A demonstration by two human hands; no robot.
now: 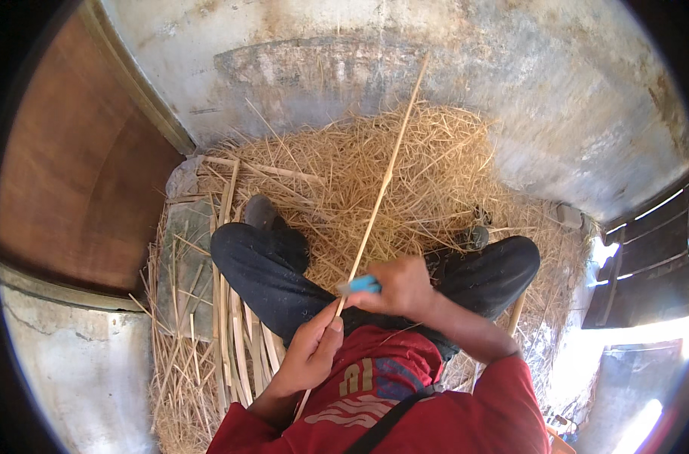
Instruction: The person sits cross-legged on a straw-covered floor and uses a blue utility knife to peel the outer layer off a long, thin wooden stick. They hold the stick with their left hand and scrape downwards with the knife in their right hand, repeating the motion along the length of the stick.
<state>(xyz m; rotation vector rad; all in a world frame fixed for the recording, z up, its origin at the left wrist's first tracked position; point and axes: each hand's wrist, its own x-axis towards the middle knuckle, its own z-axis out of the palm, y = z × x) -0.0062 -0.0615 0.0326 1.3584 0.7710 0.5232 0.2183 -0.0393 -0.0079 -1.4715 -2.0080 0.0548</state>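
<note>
A long, thin, pale strip that looks like bamboo [381, 195] runs slantwise from my lap up toward the far wall. My left hand [312, 349] pinches its lower part between thumb and fingers, close to my belly. In my right hand [402, 287] is a knife with a blue handle [361, 285], the fist closed around it. Its short grey blade lies against the strip just above my left hand. The right hand is slightly blurred, and part of the handle is hidden in it.
A heap of straw-like shavings [344, 159] lies before my crossed legs [265, 261]. Several split strips [238, 344] rest at my left beside a grey slab [186, 265]. A stained wall [322, 68] stands ahead, a brown wooden panel [80, 166] at left, dark boards [647, 253] at right.
</note>
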